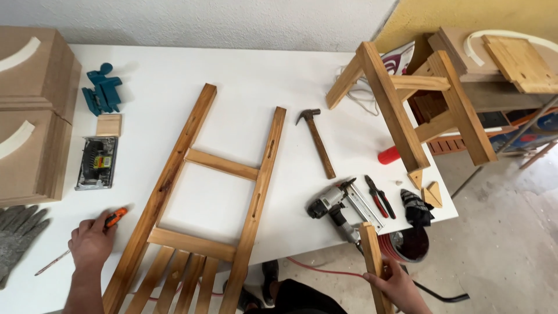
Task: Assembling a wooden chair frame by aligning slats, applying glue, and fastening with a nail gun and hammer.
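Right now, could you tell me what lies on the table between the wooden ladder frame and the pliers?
In the head view, between the ladder frame and the pliers lie a hammer and, nearer the table edge, a nail gun.

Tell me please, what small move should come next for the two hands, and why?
Probably the left hand lifts the orange-handled screwdriver it already grips off the white table. The right hand holds a short wooden slat upright beside the wooden frame, which shows open slots in its side rail, so both pieces look ready to meet.
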